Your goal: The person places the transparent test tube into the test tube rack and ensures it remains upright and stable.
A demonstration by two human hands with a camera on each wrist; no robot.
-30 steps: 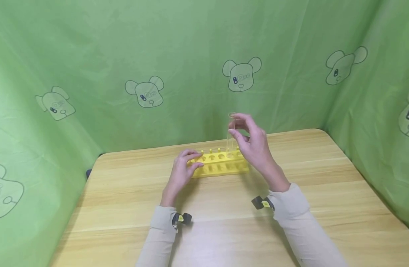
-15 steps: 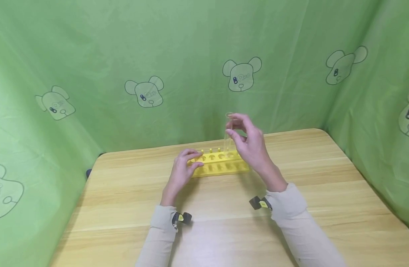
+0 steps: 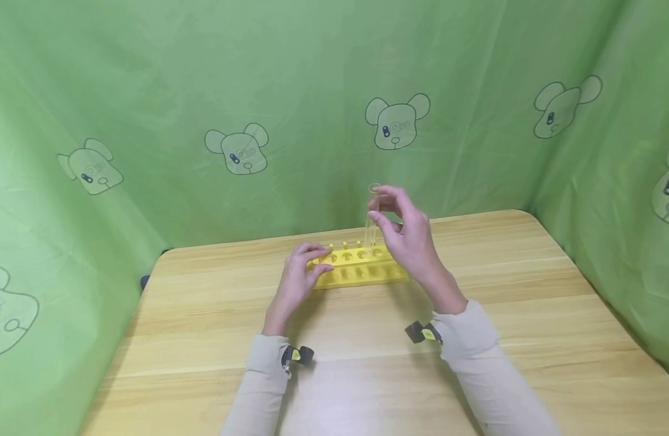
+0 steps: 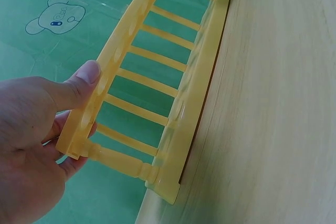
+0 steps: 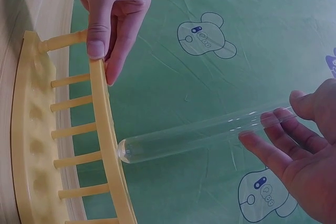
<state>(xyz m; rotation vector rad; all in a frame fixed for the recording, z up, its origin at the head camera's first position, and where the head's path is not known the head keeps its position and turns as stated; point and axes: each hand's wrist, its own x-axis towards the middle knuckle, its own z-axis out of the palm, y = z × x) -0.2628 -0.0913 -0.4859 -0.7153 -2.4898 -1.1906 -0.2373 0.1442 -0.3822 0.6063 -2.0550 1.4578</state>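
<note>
A yellow test tube rack stands on the table, with a row of round holes in its upper plate. My left hand grips the left end of that plate between thumb and fingers. My right hand pinches a clear, empty-looking test tube near its rim, above the rack. In the right wrist view the tube's rounded bottom is at the top face of the upper plate; whether it touches I cannot tell. The right hand covers the rack's right end in the head view.
The wooden table reaches back to a green curtain printed with bear heads, which also hangs at both sides. Short pegs rise along the rack's back edge. A small black camera is strapped to each wrist.
My right hand has shifted slightly left along the rack with the test tube, whose bottom has moved over about one hole. The left hand and the rack have stayed put.
</note>
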